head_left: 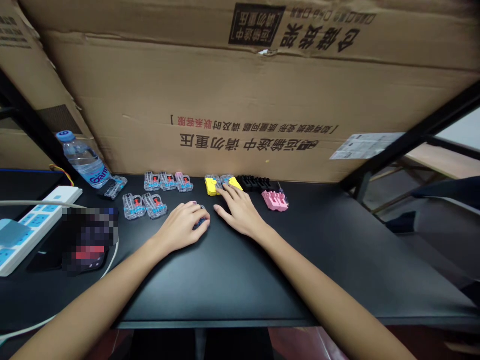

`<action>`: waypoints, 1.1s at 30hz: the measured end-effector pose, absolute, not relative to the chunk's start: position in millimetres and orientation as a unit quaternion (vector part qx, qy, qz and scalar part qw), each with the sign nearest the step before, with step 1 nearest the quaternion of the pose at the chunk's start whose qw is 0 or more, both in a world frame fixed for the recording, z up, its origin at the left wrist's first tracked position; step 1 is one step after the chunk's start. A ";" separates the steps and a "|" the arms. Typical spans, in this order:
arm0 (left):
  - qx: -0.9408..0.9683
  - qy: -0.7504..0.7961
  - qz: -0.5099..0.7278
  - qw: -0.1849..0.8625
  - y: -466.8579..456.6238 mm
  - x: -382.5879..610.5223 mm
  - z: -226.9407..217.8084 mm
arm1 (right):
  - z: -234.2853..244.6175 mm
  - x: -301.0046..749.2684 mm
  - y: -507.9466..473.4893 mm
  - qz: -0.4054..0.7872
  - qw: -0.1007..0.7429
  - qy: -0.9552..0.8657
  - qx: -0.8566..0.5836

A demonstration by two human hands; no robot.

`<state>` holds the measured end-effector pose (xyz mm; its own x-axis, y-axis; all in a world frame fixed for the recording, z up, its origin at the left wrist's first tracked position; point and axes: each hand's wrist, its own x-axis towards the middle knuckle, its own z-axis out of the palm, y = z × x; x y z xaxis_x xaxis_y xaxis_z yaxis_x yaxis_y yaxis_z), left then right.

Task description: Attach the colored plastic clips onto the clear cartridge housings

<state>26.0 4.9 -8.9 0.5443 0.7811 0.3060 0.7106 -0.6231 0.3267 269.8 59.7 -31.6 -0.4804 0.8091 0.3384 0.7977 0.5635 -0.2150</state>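
The black counter (232,295) carries clear plastic cases (134,206), yellow pieces (212,186), a pink block (275,201), a black comb-shaped piece (253,183), a power strip (33,230) and a water bottle (83,160).

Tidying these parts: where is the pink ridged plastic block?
In the head view, the pink ridged plastic block lies on the black desk, just right of the person's right hand, beside a black ridged plastic piece.

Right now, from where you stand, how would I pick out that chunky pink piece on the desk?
Start at the black desk beneath the big cardboard carton, then find the person's right hand. Just past its fingers, at the right end of the row of small parts, sits the pink notched block. Its solid pink body sets it apart from the clear cases farther left and the black comb-like piece beside it.
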 end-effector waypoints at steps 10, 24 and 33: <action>0.874 0.422 0.221 0.098 5.3 23.4 -6.0 | -1.2 301.9 66.4 -0.002 0.359 -0.808 -0.467; 0.845 0.441 0.265 0.143 12.0 13.8 -6.2 | 18.0 361.8 78.8 -0.029 0.322 -0.741 -0.589; 0.854 0.428 0.274 0.113 10.1 15.9 -5.5 | 12.6 411.6 96.3 -0.031 0.350 -0.674 -0.650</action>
<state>15.9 10.1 -5.5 0.4829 0.7931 0.3711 0.6693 -0.6076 0.4276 411.6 96.3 12.6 0.0900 0.8538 0.5128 0.8974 0.1538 -0.4135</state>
